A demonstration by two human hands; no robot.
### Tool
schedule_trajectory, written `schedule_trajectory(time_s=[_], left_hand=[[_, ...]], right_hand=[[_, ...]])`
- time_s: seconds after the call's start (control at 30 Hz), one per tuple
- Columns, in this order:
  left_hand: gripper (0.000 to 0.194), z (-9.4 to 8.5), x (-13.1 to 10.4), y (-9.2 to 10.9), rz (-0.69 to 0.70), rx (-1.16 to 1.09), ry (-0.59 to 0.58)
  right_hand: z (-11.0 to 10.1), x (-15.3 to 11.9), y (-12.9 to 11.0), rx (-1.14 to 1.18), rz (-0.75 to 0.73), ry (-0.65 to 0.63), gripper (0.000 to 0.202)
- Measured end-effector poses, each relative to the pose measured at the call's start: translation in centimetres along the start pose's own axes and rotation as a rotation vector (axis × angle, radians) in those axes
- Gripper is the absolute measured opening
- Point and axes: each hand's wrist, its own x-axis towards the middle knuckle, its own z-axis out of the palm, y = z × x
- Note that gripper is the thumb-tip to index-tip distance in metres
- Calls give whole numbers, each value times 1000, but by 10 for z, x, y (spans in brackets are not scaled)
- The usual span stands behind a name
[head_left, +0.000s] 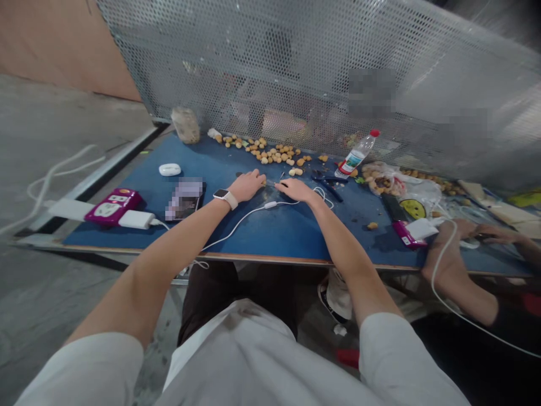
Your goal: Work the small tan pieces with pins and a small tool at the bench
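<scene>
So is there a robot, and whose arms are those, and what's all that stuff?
No robot here: these are a person's own bare hands. The one picture comes from a camera on their head, looking forward and down. Their left hand, with a watch at the wrist, and right hand are close together at a blue table. A thin thing shows between them, but it's too small to name or say who holds it. Also on the table are a phone, a cable, a bottle and round brown things. The hand far right is someone else's.
</scene>
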Motion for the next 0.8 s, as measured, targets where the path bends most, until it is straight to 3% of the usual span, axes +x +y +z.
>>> schedule_trajectory(time_s=[0.2,0.33,0.47,0.6,0.8], left_hand=[[47,-8,-4,5,-45,-26,-21],[44,-17,-7,12,-102,-61,-26],[38,-30,-13,18,-172,-94,-32],[39,-43,-20,17,-283,-78,-20],[44,-47,-27,12,-398,-47,-33]], right_hand=[[-1,-3,0,51,20,10,48],[2,-7,-1,87,48,93,49],[9,-8,0,71,126,210,28],[14,-2,2,96,70,252,14],[22,5,9,39,110,269,15]])
